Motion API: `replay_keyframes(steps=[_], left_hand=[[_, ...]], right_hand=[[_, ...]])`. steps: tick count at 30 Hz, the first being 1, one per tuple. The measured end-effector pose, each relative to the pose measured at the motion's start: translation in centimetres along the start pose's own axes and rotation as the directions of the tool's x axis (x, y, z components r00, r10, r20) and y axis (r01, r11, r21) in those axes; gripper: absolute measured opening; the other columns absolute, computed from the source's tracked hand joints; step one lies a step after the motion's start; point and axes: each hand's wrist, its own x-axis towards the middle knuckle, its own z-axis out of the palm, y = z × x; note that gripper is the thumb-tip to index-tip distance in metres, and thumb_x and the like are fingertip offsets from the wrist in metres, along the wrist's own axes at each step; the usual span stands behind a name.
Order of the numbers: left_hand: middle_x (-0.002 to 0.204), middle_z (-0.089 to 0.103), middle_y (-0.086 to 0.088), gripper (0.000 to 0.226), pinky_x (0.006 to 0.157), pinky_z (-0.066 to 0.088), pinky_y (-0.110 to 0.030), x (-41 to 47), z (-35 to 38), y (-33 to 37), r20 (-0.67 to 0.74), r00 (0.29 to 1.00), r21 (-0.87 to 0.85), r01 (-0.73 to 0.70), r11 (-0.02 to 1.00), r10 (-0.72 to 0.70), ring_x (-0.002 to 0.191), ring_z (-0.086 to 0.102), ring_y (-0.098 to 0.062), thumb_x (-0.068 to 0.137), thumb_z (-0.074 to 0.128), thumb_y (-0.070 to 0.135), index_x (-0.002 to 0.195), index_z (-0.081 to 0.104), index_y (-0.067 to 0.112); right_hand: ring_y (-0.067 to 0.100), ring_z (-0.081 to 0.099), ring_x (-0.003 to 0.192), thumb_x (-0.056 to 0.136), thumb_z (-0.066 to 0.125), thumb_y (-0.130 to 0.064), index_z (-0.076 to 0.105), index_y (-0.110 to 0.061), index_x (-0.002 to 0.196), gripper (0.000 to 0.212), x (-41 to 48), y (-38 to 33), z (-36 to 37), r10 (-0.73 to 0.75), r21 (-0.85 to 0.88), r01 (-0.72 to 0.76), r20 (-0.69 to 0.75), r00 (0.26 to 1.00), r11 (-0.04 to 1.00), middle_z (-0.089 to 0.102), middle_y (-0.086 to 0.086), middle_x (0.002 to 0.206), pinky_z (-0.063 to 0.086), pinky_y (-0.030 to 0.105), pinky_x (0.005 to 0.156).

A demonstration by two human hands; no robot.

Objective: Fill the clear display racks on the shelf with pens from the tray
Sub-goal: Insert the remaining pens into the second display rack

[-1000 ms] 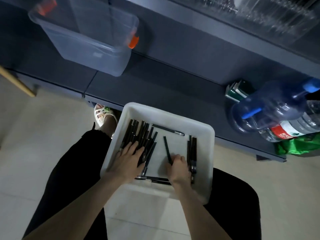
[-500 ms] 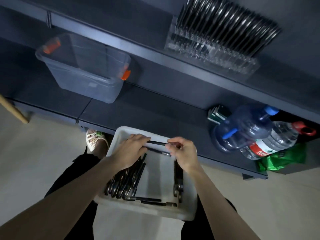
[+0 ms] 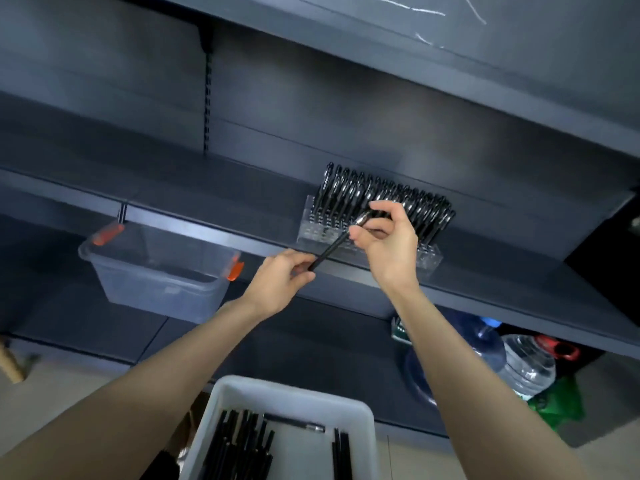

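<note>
I am pinching a slim black pen (image 3: 328, 250) between my left hand (image 3: 277, 285) and right hand (image 3: 388, 244), before the clear plastic display rack (image 3: 313, 230).

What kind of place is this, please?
Probably a stationery shop or stockroom: dark retail shelving, a clear display rack of pens on it, and a white tray of loose pens.

Dim, bluish, soft, edge-warped wide-angle view.

Pens (image 3: 381, 199) crowd the rack (image 3: 311, 232); open shelf (image 3: 225, 188) room lies left of it.
</note>
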Motion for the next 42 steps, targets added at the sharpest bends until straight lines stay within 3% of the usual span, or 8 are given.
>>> replay_keyframes(steps=[6,12,18,23,29,38,42], left_hand=[[0.123,0.052,-0.005,0.048,0.095,0.045,-0.037,6.1,-1.2,-1.5,-0.072,0.997,0.053,0.028,0.998,-0.024,0.112,0.054,-0.021,0.087,0.065,0.019,0.133,0.049,0.013],[0.135,0.046,-0.003,0.061,0.098,0.044,-0.042,9.6,-0.4,-4.3,-0.056,0.997,0.012,0.060,0.998,-0.059,0.119,0.050,-0.021,0.085,0.068,0.019,0.139,0.041,0.017],[0.118,0.061,-0.003,0.044,0.091,0.050,-0.037,11.1,0.8,-5.9,-0.125,0.992,-0.062,0.016,0.998,-0.023,0.096,0.062,-0.015,0.084,0.068,0.017,0.126,0.057,0.020],[0.101,0.068,0.000,0.036,0.088,0.052,-0.033,11.5,1.1,-6.6,-0.186,0.982,-0.106,0.007,0.994,-0.027,0.083,0.064,-0.013,0.085,0.068,0.014,0.120,0.063,0.020],[0.095,0.069,0.000,0.033,0.088,0.051,-0.027,11.5,1.1,-6.4,-0.197,0.980,-0.107,0.016,0.994,-0.037,0.073,0.061,-0.010,0.084,0.069,0.013,0.117,0.066,0.018],[0.094,0.069,0.001,0.033,0.084,0.050,-0.024,11.5,0.9,-6.1,-0.171,0.985,-0.063,0.025,0.998,-0.035,0.073,0.062,-0.011,0.085,0.067,0.011,0.118,0.064,0.016],[0.109,0.065,-0.005,0.042,0.090,0.051,-0.033,11.1,0.5,-5.8,-0.124,0.991,-0.077,0.038,0.996,-0.047,0.086,0.065,-0.014,0.084,0.067,0.008,0.124,0.058,0.018]], right_hand=[[0.005,0.055,0.063,0.082,0.072,-0.011,0.055,-0.016,0.103,0.028,6.3,-1.8,1.3,-0.128,-0.122,0.114,-0.110,0.986,0.986,0.056,-0.009,0.071,0.049,0.022,0.070],[-0.002,0.053,0.063,0.084,0.070,-0.010,0.056,-0.012,0.105,0.026,9.9,-0.3,3.7,-0.164,-0.166,0.143,-0.118,0.979,0.976,0.054,-0.013,0.071,0.043,0.009,0.064],[0.001,0.054,0.065,0.085,0.069,-0.011,0.056,-0.012,0.107,0.026,10.8,1.4,5.3,-0.184,-0.238,0.167,-0.050,0.982,0.957,0.052,-0.014,0.072,0.048,0.022,0.073],[0.019,0.062,0.073,0.085,0.069,-0.010,0.056,-0.011,0.107,0.026,10.9,2.4,6.7,-0.220,-0.342,0.223,0.048,0.974,0.913,0.053,-0.011,0.070,0.052,0.039,0.077],[0.023,0.064,0.079,0.086,0.067,-0.011,0.058,-0.013,0.110,0.026,11.4,2.8,7.3,-0.186,-0.381,0.201,0.075,0.980,0.902,0.061,-0.002,0.080,0.052,0.042,0.082],[0.025,0.064,0.084,0.088,0.065,-0.012,0.056,-0.018,0.110,0.025,11.3,3.7,8.1,-0.125,-0.430,0.162,0.113,0.986,0.888,0.065,0.002,0.088,0.052,0.043,0.083],[0.023,0.065,0.086,0.087,0.066,-0.016,0.054,-0.024,0.116,0.032,11.0,3.3,7.9,-0.107,-0.436,0.143,0.105,0.989,0.889,0.069,0.001,0.091,0.052,0.042,0.085]])
